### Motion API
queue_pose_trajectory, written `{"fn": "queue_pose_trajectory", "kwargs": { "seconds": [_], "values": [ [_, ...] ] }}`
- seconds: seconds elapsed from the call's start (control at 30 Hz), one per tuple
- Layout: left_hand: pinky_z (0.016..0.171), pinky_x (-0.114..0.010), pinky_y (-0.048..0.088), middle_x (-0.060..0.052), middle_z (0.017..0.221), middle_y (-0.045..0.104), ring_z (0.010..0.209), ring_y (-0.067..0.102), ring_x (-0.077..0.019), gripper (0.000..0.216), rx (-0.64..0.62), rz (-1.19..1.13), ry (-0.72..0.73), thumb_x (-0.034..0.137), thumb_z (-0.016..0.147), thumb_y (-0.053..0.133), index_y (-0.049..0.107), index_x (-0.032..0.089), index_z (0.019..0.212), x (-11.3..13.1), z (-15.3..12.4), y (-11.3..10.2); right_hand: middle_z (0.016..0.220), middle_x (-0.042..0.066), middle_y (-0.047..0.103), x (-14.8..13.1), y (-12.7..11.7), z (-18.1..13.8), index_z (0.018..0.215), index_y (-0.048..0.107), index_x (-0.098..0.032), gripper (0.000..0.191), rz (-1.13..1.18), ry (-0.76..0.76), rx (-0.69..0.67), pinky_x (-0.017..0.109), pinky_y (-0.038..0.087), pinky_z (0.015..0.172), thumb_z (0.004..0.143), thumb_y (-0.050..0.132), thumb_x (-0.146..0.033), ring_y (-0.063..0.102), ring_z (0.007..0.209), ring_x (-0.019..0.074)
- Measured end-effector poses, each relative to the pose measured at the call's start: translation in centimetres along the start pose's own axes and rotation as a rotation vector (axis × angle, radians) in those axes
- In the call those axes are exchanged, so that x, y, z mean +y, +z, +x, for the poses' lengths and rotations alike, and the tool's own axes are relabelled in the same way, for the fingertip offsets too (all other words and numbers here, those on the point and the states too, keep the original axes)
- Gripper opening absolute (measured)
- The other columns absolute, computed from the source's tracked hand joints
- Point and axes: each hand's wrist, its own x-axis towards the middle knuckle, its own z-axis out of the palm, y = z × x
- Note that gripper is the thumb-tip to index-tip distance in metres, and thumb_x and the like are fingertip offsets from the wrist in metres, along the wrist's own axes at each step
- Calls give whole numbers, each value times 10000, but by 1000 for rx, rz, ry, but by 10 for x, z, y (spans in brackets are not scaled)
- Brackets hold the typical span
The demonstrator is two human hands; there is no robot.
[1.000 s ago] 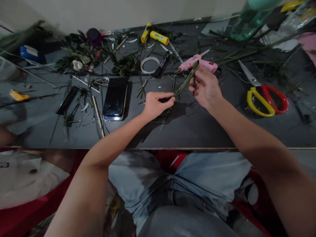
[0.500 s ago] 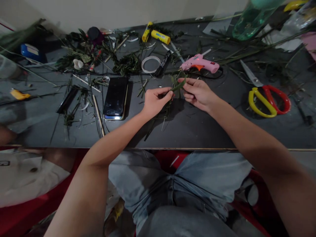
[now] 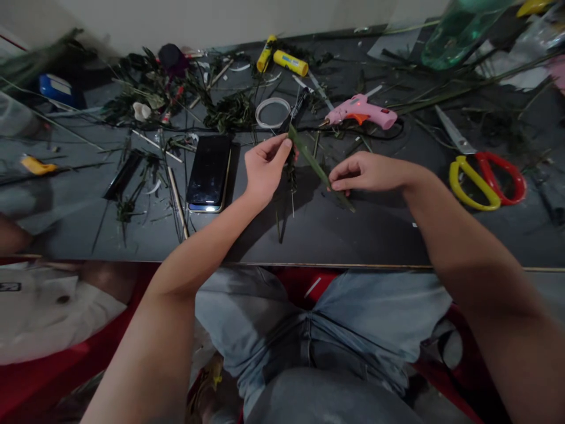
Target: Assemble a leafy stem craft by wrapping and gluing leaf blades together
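Observation:
A long green leaf strip (image 3: 312, 163) slants between my two hands over the table. My left hand (image 3: 267, 166) pinches its upper end between thumb and fingers. Lower down, the fingers of my right hand (image 3: 364, 172) are closed on the strip, and its pointed tip sticks out past them. Dark green sprigs hang below my left fingers; whether that hand holds them too, I cannot tell. Just beyond my right hand lies a pink glue gun (image 3: 362, 111) with a small red light lit. To the left of my left hand rests a black phone (image 3: 209, 172).
Scissors (image 3: 475, 168) with yellow and red handles lie at the right. Further back are a white ring (image 3: 272, 113), yellow glue sticks (image 3: 290, 62) and a green bottle (image 3: 459, 35). Leaf scraps litter the dark table (image 3: 375, 235). Another person sits at the left edge.
My hands have moved apart, left hand up and leftward, right hand downward. The leaf strip, bent between my fingers before, is now stretched out straight.

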Motion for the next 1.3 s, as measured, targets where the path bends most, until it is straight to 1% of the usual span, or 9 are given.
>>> {"fn": "queue_pose_trajectory", "kwargs": {
  "seconds": [0.07,0.1,0.17,0.3,0.43,0.6,0.9,1.1,1.3],
  "values": [
    [730,-303,606,-35,838,756,818,738,-172,397,-23,-15,-4,570,920,630,774,224,1051,1,-1,1,547,-8,635,1,-6,-4,626,755,-204,220,-8,11,-27,222,456,405,622,923,-345,566,459,108],
    [721,-306,608,-31,828,757,801,737,-170,385,-38,-23,-4,559,919,636,779,225,1045,2,-2,2,579,2,658,1,-6,-4,654,768,-207,214,0,-6,14,230,469,414,600,936,-329,585,486,119],
    [716,-308,614,-28,830,769,786,740,-169,366,-70,-32,2,545,911,652,790,227,1030,6,-5,3,689,19,715,1,-1,-3,750,797,-232,220,43,-91,203,250,504,454,606,934,-327,628,582,146],
    [765,-307,625,-38,934,809,857,760,-180,366,-142,4,31,534,890,682,800,228,1052,17,-16,6,898,32,750,-2,24,7,908,784,-300,254,141,-269,619,293,546,535,731,863,-464,675,800,201],
    [858,-314,629,-44,1034,820,939,770,-193,326,-190,59,40,487,890,699,808,229,1056,26,-25,9,937,58,737,-3,44,12,882,757,-298,292,122,-299,756,336,564,593,733,861,-526,689,927,256],
    [908,-326,626,-36,1083,814,1016,771,-215,280,-224,122,60,436,887,719,811,239,1063,31,-29,9,965,66,730,-3,49,10,839,729,-292,300,122,-246,802,366,582,654,694,894,-496,672,1035,296],
    [961,-342,607,-25,1129,804,1053,760,-215,231,-209,216,142,308,930,658,798,243,1101,30,-30,9,999,75,732,2,48,9,918,747,-287,351,186,-257,704,366,610,665,712,872,-541,674,1068,297],
    [958,-333,575,-25,1058,811,1033,750,-215,220,-244,375,181,214,901,655,794,253,1067,37,-35,9,949,60,747,-6,52,6,797,760,-267,142,94,-240,743,357,584,662,742,865,-345,690,980,274],
    [933,-325,573,-30,1020,806,1008,753,-214,206,-221,305,195,245,900,675,795,249,1067,34,-34,7,978,61,745,-5,47,12,752,767,-310,130,167,-280,674,386,590,685,745,869,-391,672,1056,292]
  ]
}}
